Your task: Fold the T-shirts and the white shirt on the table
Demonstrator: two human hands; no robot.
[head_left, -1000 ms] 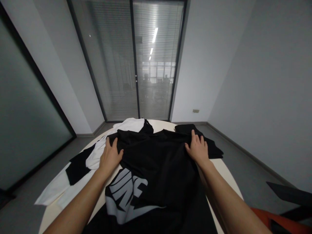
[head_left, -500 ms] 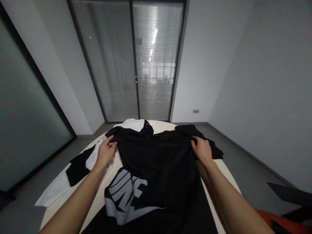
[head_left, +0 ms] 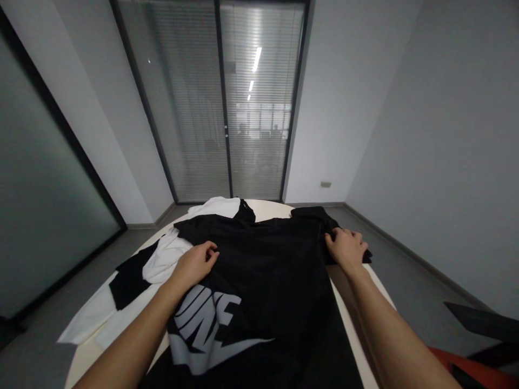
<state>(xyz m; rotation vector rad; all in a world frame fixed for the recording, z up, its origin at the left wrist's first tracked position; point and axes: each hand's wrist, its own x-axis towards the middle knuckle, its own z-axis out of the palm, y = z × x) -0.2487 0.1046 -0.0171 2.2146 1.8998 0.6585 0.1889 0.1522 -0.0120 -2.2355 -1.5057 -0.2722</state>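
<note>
A black T-shirt (head_left: 267,281) with a large white printed logo (head_left: 206,329) lies spread over a round white table (head_left: 375,286). My left hand (head_left: 195,263) rests on the shirt's left part above the logo, fingers curled and pinching the cloth. My right hand (head_left: 345,246) lies on the shirt's right edge, fingers curled around the fabric near the sleeve.
A white garment (head_left: 166,256) with black parts lies under the shirt at the left, hanging over the table's edge. Glass doors with blinds (head_left: 219,102) stand beyond the table. An orange and black chair (head_left: 470,364) shows at the lower right.
My left hand has moved right, from the shirt's left edge onto its front. My right hand has slid outward to the right. The shirt has shifted slightly left and lies flatter.
</note>
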